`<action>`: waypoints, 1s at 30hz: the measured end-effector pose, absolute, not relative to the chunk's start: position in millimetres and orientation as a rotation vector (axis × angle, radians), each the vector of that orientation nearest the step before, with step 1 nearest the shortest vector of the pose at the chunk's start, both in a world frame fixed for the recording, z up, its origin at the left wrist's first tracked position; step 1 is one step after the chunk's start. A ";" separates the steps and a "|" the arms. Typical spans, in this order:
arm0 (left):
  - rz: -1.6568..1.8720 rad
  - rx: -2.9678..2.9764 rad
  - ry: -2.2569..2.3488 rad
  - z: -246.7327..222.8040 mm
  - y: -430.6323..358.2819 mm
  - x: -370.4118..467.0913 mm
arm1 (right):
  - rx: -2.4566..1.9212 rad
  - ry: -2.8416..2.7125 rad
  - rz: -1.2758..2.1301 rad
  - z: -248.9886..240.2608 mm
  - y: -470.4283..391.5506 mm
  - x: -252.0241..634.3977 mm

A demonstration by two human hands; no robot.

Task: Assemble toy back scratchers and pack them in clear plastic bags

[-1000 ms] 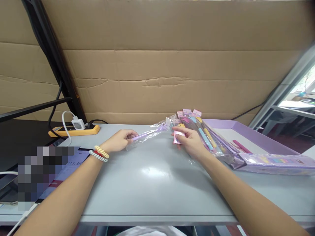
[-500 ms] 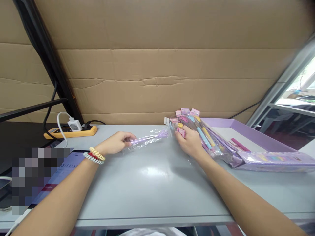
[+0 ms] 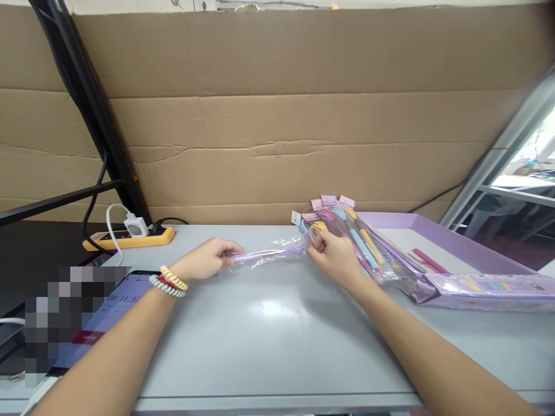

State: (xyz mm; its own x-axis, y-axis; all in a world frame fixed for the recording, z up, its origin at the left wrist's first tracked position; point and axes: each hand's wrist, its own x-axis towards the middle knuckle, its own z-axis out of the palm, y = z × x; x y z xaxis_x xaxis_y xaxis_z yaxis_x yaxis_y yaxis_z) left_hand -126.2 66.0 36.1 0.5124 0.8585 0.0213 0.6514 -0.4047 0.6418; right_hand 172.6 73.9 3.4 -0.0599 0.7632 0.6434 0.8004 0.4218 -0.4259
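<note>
A purple back scratcher with a hand-shaped head lies in a clear plastic sleeve. My left hand is closed around its handle end, just above the grey table. At the other end, my right hand pinches the edge of the sleeve, close to the purple head. Beyond and beside my right hand lie several bagged back scratchers in blue, yellow and pink, with pink card tags at their tops. My right hand covers part of this pile.
An open purple box with a pink stick inside stands on the right. To the left are an orange power strip with a white charger and a phone. Cardboard backs the grey table.
My right fingers, earlier at a pink tag, now pinch the sleeve's end, and that tag no longer shows. My left hand still holds the purple back scratcher. The view has tipped slightly upward.
</note>
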 end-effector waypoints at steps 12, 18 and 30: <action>0.534 2.193 1.269 37.3 70.2 -134.3 | -1.322 -1.678 0.152 13.6 72.4 174.3; 0.542 2.159 1.282 36.2 74.0 -139.4 | -1.179 -1.463 0.579 23.1 66.2 176.0; 0.539 2.127 1.282 36.4 75.3 -139.4 | -1.061 -1.294 0.933 27.3 67.9 186.0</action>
